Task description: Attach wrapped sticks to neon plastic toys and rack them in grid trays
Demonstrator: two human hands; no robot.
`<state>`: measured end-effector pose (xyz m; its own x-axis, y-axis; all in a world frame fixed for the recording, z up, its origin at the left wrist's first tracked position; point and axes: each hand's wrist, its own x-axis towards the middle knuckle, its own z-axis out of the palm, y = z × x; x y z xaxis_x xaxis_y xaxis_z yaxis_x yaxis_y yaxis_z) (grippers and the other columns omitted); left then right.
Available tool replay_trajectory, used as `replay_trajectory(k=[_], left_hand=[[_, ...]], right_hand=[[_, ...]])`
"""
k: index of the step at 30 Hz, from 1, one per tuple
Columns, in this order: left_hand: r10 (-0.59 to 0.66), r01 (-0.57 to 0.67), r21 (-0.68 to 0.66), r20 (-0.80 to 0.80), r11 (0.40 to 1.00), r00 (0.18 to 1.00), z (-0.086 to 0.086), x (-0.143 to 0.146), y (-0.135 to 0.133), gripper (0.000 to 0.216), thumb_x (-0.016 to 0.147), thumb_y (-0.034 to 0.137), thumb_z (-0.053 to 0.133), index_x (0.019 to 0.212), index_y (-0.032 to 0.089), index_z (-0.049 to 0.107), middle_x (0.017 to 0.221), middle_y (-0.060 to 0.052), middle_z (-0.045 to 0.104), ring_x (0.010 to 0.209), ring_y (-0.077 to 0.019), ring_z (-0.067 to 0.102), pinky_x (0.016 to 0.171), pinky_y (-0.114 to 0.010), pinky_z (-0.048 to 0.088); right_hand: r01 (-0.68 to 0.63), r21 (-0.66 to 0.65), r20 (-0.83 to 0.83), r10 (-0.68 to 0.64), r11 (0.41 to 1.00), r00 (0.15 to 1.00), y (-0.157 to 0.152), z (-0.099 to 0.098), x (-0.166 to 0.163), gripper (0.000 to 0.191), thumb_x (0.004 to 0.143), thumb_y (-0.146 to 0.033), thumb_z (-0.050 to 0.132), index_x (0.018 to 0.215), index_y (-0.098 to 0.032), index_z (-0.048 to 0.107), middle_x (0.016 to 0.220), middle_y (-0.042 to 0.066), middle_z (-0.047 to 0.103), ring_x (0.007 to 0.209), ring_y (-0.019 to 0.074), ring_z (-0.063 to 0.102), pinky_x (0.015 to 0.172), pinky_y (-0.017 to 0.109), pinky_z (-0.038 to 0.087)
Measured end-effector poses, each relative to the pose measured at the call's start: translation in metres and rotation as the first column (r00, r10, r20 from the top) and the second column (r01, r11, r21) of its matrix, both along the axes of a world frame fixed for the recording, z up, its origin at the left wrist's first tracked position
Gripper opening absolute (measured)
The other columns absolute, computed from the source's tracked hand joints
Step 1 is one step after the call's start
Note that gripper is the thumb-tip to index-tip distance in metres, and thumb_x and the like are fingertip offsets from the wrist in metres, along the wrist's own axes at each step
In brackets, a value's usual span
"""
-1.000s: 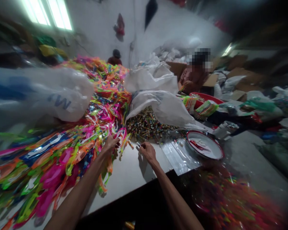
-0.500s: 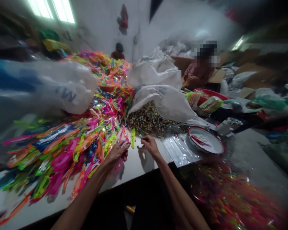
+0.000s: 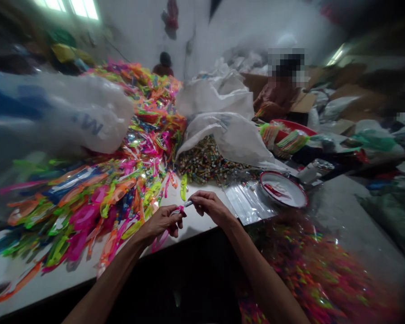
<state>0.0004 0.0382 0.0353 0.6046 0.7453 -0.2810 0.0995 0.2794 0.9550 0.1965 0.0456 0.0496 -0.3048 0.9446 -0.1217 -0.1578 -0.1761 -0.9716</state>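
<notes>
Head view: left hand (image 3: 164, 220) pinches a pink plastic piece (image 3: 181, 209), right hand (image 3: 209, 206) a small tube (image 3: 188, 204). Fingertip grip probably keeps their ends steady

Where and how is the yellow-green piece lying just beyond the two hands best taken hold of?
Probably at the middle of the yellow-green piece, pinched from above across its narrow width: it lies long and slim, pointing away from the person, with white tabletop showing on both sides.
</notes>
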Motion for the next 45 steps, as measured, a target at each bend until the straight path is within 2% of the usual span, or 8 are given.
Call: replay_trajectory(k=[7,14,26,34,37,40,43,45], left_hand=[[-0.126,0.126,-0.013,-0.037,0.992,0.991,-0.004,-0.004,-0.005,0.040,0.081,0.052,0.050,0.098,0.016,0.049,0.065,0.001,0.058,0.045,-0.0090,0.053,0.047,-0.021,0.037],[-0.182,0.182,0.006,-0.027,0.983,0.983,0.002,-0.009,-0.009,0.033,0.079,0.048,0.054,0.086,0.015,0.050,0.058,0.006,0.046,0.047,-0.0057,0.040,0.045,-0.019,0.029],[-0.168,0.170,0.010,-0.103,0.985,0.980,0.006,-0.015,-0.015,0.044,0.082,0.059,0.041,0.078,0.016,0.050,0.055,0.005,0.042,0.047,-0.0072,0.036,0.044,-0.020,0.027],[-0.162,0.207,0.150,-0.265,0.967,0.950,-0.004,-0.014,-0.013,0.045,0.083,0.060,0.037,0.065,0.019,0.043,0.048,0.007,0.034,0.043,-0.0072,0.029,0.042,-0.021,0.022],[0.010,0.283,0.428,-0.565,0.858,0.825,0.001,-0.039,0.000,0.042,0.086,0.053,0.035,0.062,0.019,0.045,0.052,0.004,0.042,0.050,-0.0107,0.041,0.052,-0.024,0.031],[0.490,0.357,0.705,-0.693,0.612,0.529,0.013,-0.073,0.021,0.033,0.085,0.046,0.040,0.074,0.019,0.056,0.070,-0.003,0.057,0.071,-0.0199,0.054,0.073,-0.034,0.038],[0.797,0.324,0.859,-0.498,0.397,0.343,0.023,-0.081,0.045,0.035,0.083,0.046,0.045,0.099,0.017,0.057,0.096,-0.011,0.060,0.095,-0.0289,0.054,0.086,-0.042,0.035],[0.802,0.241,0.891,-0.452,0.385,0.390,0.023,-0.063,0.060,0.035,0.084,0.044,0.043,0.101,0.017,0.057,0.099,-0.011,0.059,0.097,-0.0285,0.053,0.086,-0.040,0.037]], right_hand=[[-0.043,-0.013,-0.005,0.043,0.999,0.999,-0.005,-0.010,0.001,0.022,0.073,-0.034,0.065,0.072,-0.012,0.062,0.050,-0.005,0.048,0.041,0.0049,0.039,0.041,0.020,0.026],[-0.058,-0.001,0.017,0.058,0.998,0.998,-0.009,-0.011,-0.002,0.020,0.073,-0.031,0.066,0.071,-0.011,0.064,0.047,-0.005,0.048,0.040,0.0045,0.037,0.039,0.019,0.026],[-0.086,0.000,0.097,0.086,0.996,0.992,-0.012,-0.009,-0.009,0.021,0.072,-0.031,0.066,0.068,-0.011,0.065,0.044,-0.005,0.047,0.038,0.0049,0.037,0.036,0.019,0.025],[-0.167,0.049,0.114,0.160,0.985,0.980,-0.017,-0.014,-0.017,0.026,0.073,-0.037,0.067,0.075,-0.011,0.067,0.050,-0.004,0.051,0.042,0.0051,0.041,0.041,0.019,0.029],[-0.122,0.005,0.143,0.120,0.992,0.982,-0.003,-0.026,-0.019,0.037,0.073,-0.041,0.065,0.096,-0.012,0.065,0.061,-0.001,0.057,0.044,0.0069,0.047,0.045,0.021,0.035],[0.094,0.059,0.422,-0.110,0.994,0.900,0.026,-0.037,-0.014,0.043,0.075,-0.041,0.062,0.109,-0.014,0.060,0.077,0.003,0.062,0.051,0.0095,0.052,0.050,0.024,0.040],[0.214,0.272,0.790,-0.345,0.938,0.508,0.057,-0.043,-0.012,0.029,0.074,-0.040,0.062,0.086,-0.014,0.067,0.080,0.007,0.064,0.069,0.0159,0.057,0.057,0.025,0.038],[0.143,0.271,0.905,-0.303,0.952,0.299,0.072,-0.045,-0.019,0.026,0.073,-0.042,0.062,0.076,-0.016,0.067,0.079,0.007,0.066,0.077,0.0196,0.059,0.059,0.025,0.036]])
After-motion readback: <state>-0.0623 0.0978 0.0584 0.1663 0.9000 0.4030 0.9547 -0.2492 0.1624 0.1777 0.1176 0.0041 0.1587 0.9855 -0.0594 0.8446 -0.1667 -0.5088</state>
